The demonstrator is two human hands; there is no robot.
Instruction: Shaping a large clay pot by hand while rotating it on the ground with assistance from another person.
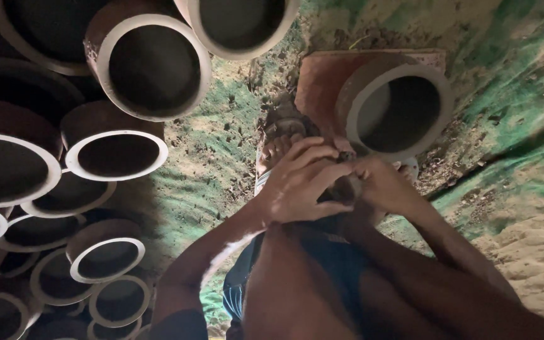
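Just below the lone clay pot on the green tarp, left hand and right hand clenched together around a small dark lump, stacked clay pots well to its left

A single head-worn camera looks steeply down from above the person's knees, close to the clay pot lying on its side on the green tarp. The pot sits above centre; the stacked pots fill the frame to its left, and sandy ground lies below it to the right.
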